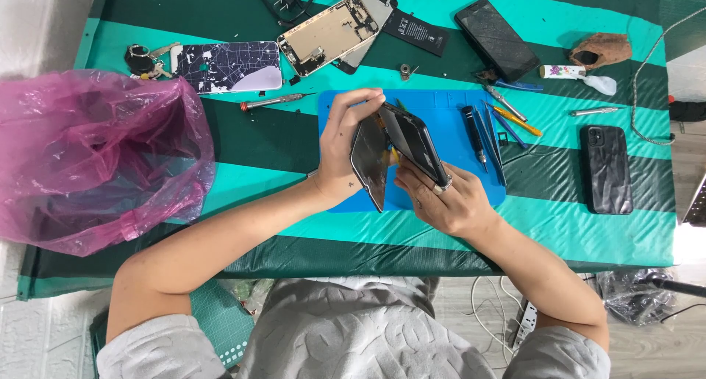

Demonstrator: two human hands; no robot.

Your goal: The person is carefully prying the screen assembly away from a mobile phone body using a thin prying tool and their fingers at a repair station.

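Over a blue work mat (441, 107) I hold a dark smartphone that is hinged open like a book. My left hand (340, 147) grips the lifted screen panel (368, 164), fingers curled over its top edge. My right hand (445, 199) holds the phone body (415, 140) from below, a ring on one finger. A bit of yellow shows between the two halves.
On the mat lie several screwdrivers and tweezers (496, 132). A pink plastic bag (95, 154) fills the left side. At the back lie an opened phone frame (331, 33), a patterned phone case (232, 66), a battery (415, 32) and a dark phone (496, 39). A black phone (607, 169) lies right.
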